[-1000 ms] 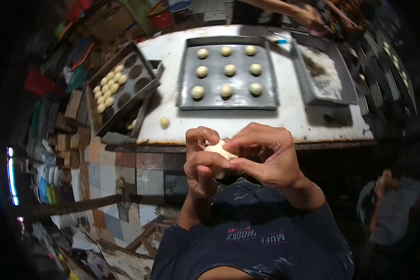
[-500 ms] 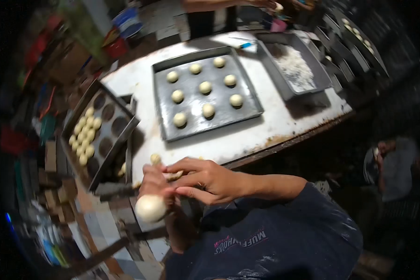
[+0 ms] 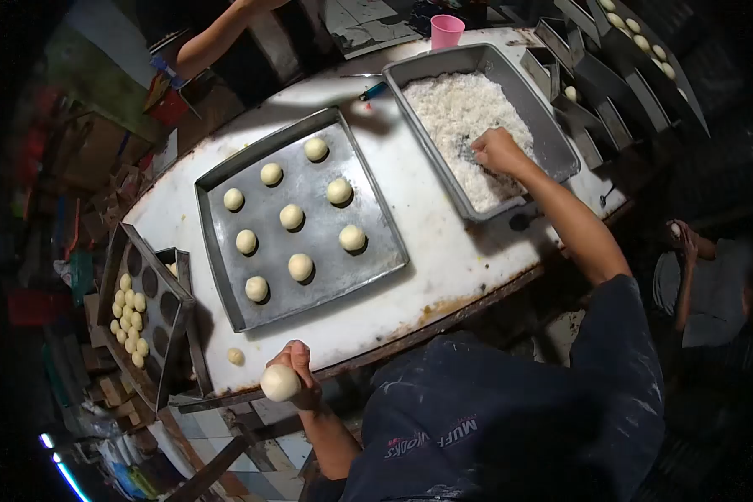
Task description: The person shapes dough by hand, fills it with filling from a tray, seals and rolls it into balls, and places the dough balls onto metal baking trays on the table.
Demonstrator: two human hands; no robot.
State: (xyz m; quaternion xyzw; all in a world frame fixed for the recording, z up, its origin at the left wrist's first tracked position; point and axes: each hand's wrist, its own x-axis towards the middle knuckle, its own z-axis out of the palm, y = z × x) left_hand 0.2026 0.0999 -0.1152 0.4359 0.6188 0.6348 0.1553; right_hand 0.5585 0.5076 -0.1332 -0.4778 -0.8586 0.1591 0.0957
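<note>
In the head view my left hand (image 3: pixel 299 361) is closed around a smooth pale dough ball (image 3: pixel 280 382), which bulges out from the fist at the table's front edge. A smaller dough piece (image 3: pixel 236 356) lies on the table just left of it. Reaching across to the far right, my right hand (image 3: pixel 499 152) is down in a grey metal pan (image 3: pixel 552 142) of white crumbly flakes (image 3: pixel 456 105). Its fingers are curled together at the flakes; whatever is between them is hidden. Between my hands sits a square baking tray (image 3: pixel 343 289) with several dough balls (image 3: pixel 291 217) in spaced rows.
At the left, a stacked tray (image 3: pixel 180 335) holds several small dough balls (image 3: pixel 128 314). A pink cup (image 3: pixel 448 32) and a blue-handled tool (image 3: pixel 374 90) are near the back edge. Metal moulds (image 3: pixel 594 125) stand at the right. Another person's arm (image 3: pixel 217 42) shows behind the table.
My right hand has left my left hand and moved to the right into the pan of flakes. The left hand still holds the dough ball. The view has shifted to the right.
</note>
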